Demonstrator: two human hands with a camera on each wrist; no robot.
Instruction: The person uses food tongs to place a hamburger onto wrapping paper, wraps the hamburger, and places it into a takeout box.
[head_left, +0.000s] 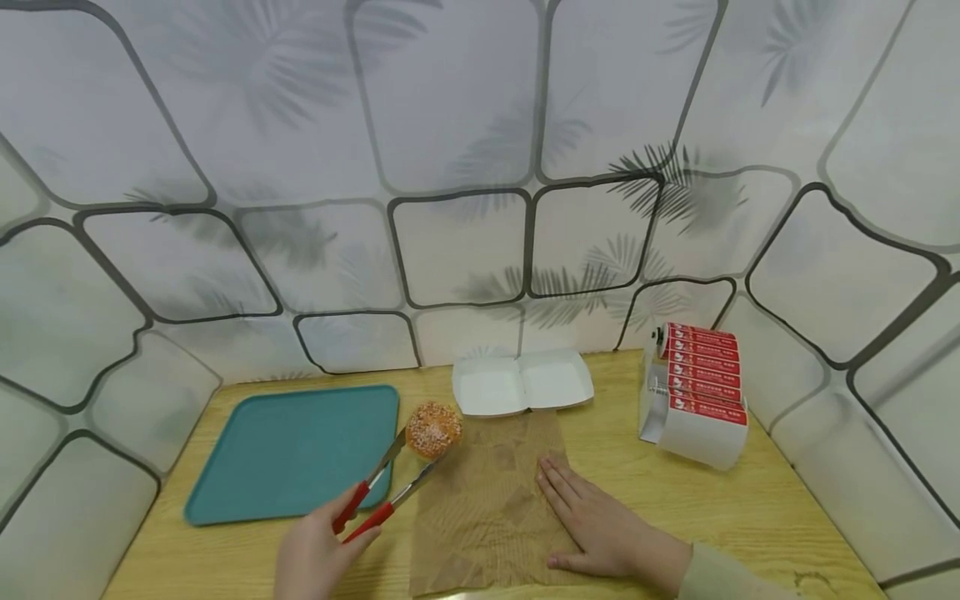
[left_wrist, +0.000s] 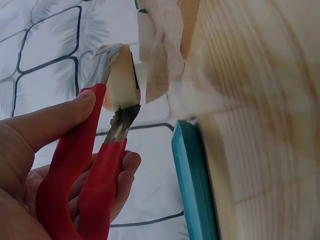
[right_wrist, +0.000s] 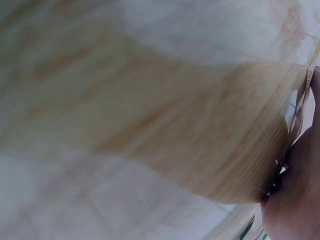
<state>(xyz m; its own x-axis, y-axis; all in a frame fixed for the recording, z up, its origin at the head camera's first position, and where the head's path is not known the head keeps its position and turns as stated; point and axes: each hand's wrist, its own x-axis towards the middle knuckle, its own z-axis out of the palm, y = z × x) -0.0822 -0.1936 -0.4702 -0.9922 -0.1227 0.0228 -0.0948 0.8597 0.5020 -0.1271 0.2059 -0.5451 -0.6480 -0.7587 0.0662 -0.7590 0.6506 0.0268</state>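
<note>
Left fingers [left_wrist: 67, 116] grip tongs [left_wrist: 102, 187] with bun [head_left: 434, 428] beside tray [head_left: 296, 454], right fingers [head_left: 559, 488] straight on paper [head_left: 483, 521].

Tray [head_left: 300, 454]: before left hand [head_left: 318, 546]
Bun [head_left: 433, 429]: ahead-right of left hand
Paper [head_left: 480, 517]: partly under right hand [head_left: 603, 529]
Box [head_left: 491, 387]: beyond right hand
Rolls [head_left: 705, 371]: ahead-right of right hand

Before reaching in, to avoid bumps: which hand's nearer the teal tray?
Left: the left hand is by the near side of the teal tray; the right hand, farther right, touches brown paper.
</note>
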